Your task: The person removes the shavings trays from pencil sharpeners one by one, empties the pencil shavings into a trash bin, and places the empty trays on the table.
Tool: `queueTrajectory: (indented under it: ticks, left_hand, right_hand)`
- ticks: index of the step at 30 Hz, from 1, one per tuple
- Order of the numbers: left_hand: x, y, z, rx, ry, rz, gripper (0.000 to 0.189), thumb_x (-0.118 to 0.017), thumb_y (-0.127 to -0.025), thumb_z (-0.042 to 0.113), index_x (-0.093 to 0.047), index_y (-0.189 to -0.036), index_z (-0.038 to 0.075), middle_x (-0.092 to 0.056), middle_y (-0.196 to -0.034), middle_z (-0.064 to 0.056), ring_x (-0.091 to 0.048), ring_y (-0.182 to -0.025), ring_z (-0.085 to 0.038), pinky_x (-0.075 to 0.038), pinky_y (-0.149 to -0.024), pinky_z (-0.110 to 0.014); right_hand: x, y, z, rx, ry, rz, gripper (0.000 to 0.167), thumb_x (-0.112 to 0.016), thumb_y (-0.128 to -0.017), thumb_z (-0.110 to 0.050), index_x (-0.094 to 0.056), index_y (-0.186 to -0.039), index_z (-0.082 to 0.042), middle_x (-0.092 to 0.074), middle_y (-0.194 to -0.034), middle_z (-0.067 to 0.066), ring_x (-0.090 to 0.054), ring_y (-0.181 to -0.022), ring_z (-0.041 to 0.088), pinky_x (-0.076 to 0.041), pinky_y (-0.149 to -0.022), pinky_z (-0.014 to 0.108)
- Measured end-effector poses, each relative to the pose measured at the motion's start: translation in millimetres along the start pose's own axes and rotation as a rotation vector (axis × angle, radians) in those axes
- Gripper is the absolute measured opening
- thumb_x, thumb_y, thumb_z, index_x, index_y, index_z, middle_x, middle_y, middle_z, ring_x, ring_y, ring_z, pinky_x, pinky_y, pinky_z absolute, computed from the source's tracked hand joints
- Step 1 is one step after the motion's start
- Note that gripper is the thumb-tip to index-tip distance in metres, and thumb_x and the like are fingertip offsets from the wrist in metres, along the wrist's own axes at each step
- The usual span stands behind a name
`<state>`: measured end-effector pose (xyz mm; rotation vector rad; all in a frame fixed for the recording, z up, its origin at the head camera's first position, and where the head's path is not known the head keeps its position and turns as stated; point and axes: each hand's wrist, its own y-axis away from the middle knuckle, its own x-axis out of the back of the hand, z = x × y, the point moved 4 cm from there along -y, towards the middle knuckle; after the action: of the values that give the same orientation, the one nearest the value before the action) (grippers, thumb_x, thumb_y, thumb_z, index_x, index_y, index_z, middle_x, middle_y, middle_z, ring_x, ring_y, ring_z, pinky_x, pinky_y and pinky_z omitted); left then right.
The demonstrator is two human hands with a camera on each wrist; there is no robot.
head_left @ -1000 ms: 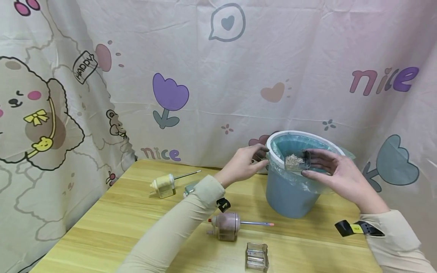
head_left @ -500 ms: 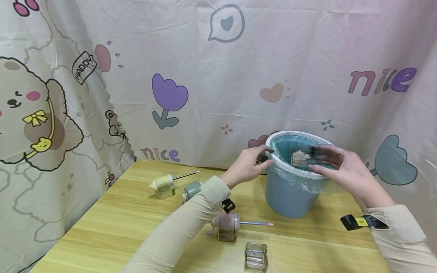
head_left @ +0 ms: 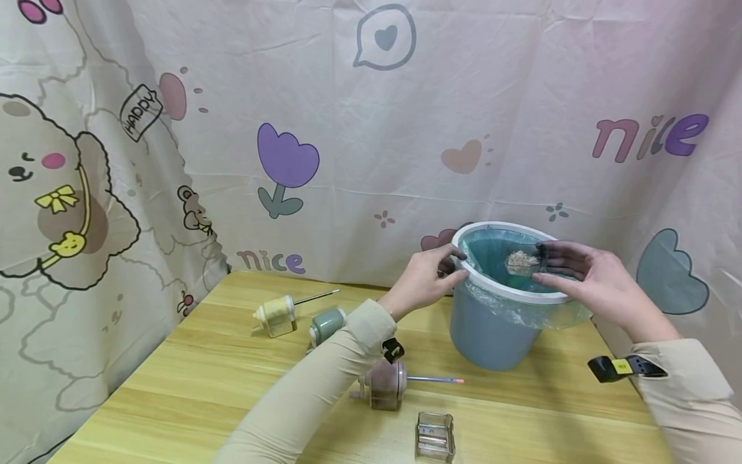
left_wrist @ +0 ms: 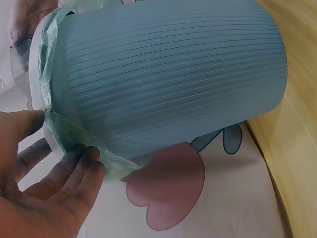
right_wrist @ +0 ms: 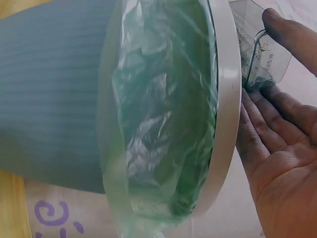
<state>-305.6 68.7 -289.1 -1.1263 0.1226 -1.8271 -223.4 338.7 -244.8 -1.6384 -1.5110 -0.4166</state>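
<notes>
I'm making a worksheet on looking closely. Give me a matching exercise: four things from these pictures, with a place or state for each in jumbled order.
Things:
1. bin
2. clear container
3. yellow sharpener
4. mauve sharpener

Places or states:
A. farthest left on the table in the head view
B. a bluish pencil sticks out of it
C. lined with green plastic, the left hand at its rim
D. in the right hand, pale shavings inside

Right pairs: 1-C, 2-D, 3-A, 4-B
</notes>
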Motion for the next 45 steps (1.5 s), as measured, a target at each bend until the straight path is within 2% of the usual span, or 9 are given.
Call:
queueTrajectory:
  ticks: [3, 9, 11, 14, 18, 21, 24, 37, 45]
  left_hand:
    - [-0.2, -0.1, -0.3, 0.003, -0.008, 0.002, 0.027, -0.072, -0.104, 0.024, -0.069, -0.127, 0.01, -0.08, -0.109, -0.006, -0.078, -0.1, -0.016, -0.064, -0.087, -0.024]
    - [-0.3, -0.2, -0.6, 0.012, -0.007, -0.002, 0.026, -0.072, -0.104, 0.025, -0.069, -0.126, 0.011, -0.079, -0.109, -0.005, -0.078, -0.1, -0.015, -0.06, -0.083, -0.015]
    - [0.0, -0.2, -0.9, 0.012, -0.003, 0.001, 0.026, -0.073, -0.104, 0.025, -0.07, -0.125, 0.01, -0.079, -0.108, -0.005, -0.078, -0.1, -0.015, -0.059, -0.083, -0.014]
    - [0.4, 0.0, -1.6, 0.014, 0.004, 0.004, 0.025, -0.073, -0.104, 0.024, -0.07, -0.124, 0.01, -0.08, -0.108, -0.005, -0.078, -0.099, -0.015, -0.059, -0.082, -0.014]
    - [0.3, 0.2, -2.1, 0.017, 0.006, 0.006, 0.025, -0.074, -0.103, 0.024, -0.07, -0.124, 0.011, -0.08, -0.107, -0.005, -0.078, -0.099, -0.015, -0.058, -0.081, -0.013]
    - [0.0, 0.3, -2.2, 0.019, 0.008, 0.005, 0.024, -0.074, -0.103, 0.025, -0.07, -0.123, 0.011, -0.079, -0.107, -0.004, -0.078, -0.099, -0.014, -0.058, -0.081, -0.012]
    - [-0.2, 0.5, -2.2, 0.021, 0.013, 0.005, 0.024, -0.074, -0.103, 0.025, -0.07, -0.123, 0.011, -0.079, -0.107, -0.004, -0.078, -0.099, -0.014, -0.058, -0.081, -0.012]
    - [-0.7, 0.4, -3.2, 0.028, 0.031, 0.013, 0.025, -0.075, -0.103, 0.024, -0.071, -0.123, 0.011, -0.08, -0.106, -0.004, -0.078, -0.098, -0.013, -0.059, -0.082, -0.013]
    - [-0.6, 0.5, -2.9, 0.029, 0.025, 0.013, 0.024, -0.074, -0.103, 0.024, -0.071, -0.123, 0.011, -0.08, -0.107, -0.004, -0.079, -0.099, -0.014, -0.061, -0.085, -0.016]
  right_hand:
    - [2.2, -1.9, 2.1, -0.009, 0.018, -0.012, 0.066, -0.083, -0.096, -0.031, -0.057, -0.148, 0.0, -0.071, -0.133, 0.029, -0.057, -0.096, -0.026, -0.047, -0.079, -0.001]
    - [7.6, -7.3, 7.6, -0.034, 0.098, -0.025, 0.07, -0.083, -0.095, -0.038, -0.057, -0.148, -0.001, -0.071, -0.134, 0.029, -0.056, -0.095, -0.025, -0.043, -0.077, -0.001]
    - [9.1, -9.7, 8.5, -0.039, 0.131, -0.031, 0.072, -0.084, -0.094, -0.041, -0.057, -0.149, -0.001, -0.071, -0.134, 0.029, -0.063, -0.097, -0.017, -0.042, -0.077, 0.0]
    - [10.4, -13.0, 7.9, -0.033, 0.178, -0.04, 0.074, -0.084, -0.094, -0.044, -0.058, -0.149, -0.001, -0.071, -0.135, 0.029, -0.078, -0.108, 0.016, -0.041, -0.077, 0.001]
    - [12.2, -17.2, 6.7, -0.016, 0.225, -0.044, 0.073, -0.084, -0.093, -0.045, -0.06, -0.147, -0.002, -0.073, -0.132, 0.026, -0.075, -0.117, 0.041, -0.049, -0.085, 0.013]
    - [13.3, -20.1, 6.0, -0.002, 0.257, -0.048, 0.072, -0.083, -0.094, -0.046, -0.061, -0.146, -0.002, -0.075, -0.13, 0.025, -0.075, -0.116, 0.042, -0.057, -0.097, 0.042]
    - [14.1, -22.0, 4.1, 0.024, 0.287, -0.048, 0.071, -0.082, -0.094, -0.045, -0.062, -0.145, -0.001, -0.075, -0.128, 0.026, -0.072, -0.119, 0.049, -0.052, -0.099, 0.065]
    - [19.3, -28.9, -0.8, 0.086, 0.388, -0.062, 0.07, -0.085, -0.091, -0.038, -0.063, -0.142, 0.003, -0.076, -0.124, 0.029, -0.071, -0.117, 0.051, -0.053, -0.098, 0.07]
    - [19.5, -32.3, -6.6, 0.179, 0.462, -0.058, 0.066, -0.087, -0.089, -0.032, -0.065, -0.138, 0.006, -0.077, -0.119, 0.028, -0.073, -0.111, 0.049, -0.054, -0.096, 0.07]
